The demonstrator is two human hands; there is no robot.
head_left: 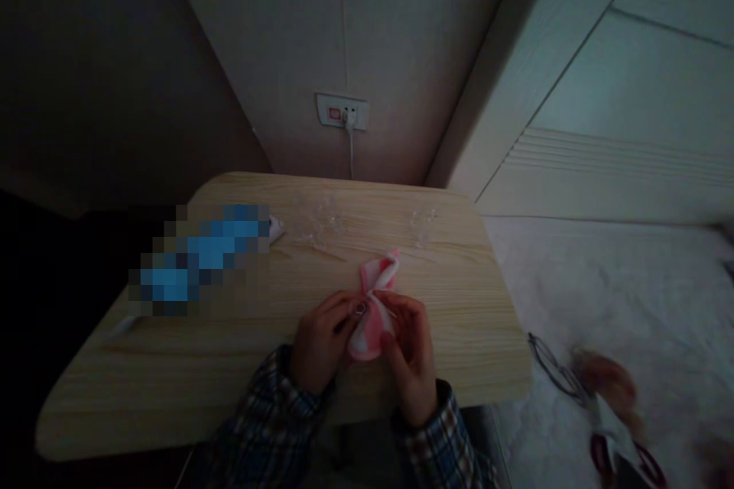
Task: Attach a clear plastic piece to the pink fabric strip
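Note:
A small pink-and-white striped piece of cloth (375, 294) is pinched at its middle so its ends flare out, held just above the wooden table (229, 367). My left hand (318, 344) grips its left side, fingers closed, with a small metal ring (360, 309) at the fingertips. On the right side my right hand (410, 359) is closed on the cloth too, and a thin needle-like thing shows by its fingers. Both sleeves are plaid.
A blurred blue patch (200, 256) lies at the table's left. Clear plastic bits (321, 225) lie at the back. A wall socket (341, 111) has a white cable plugged in. On the white bedding to the right lie glasses (553, 367) and red-handled scissors (625, 462).

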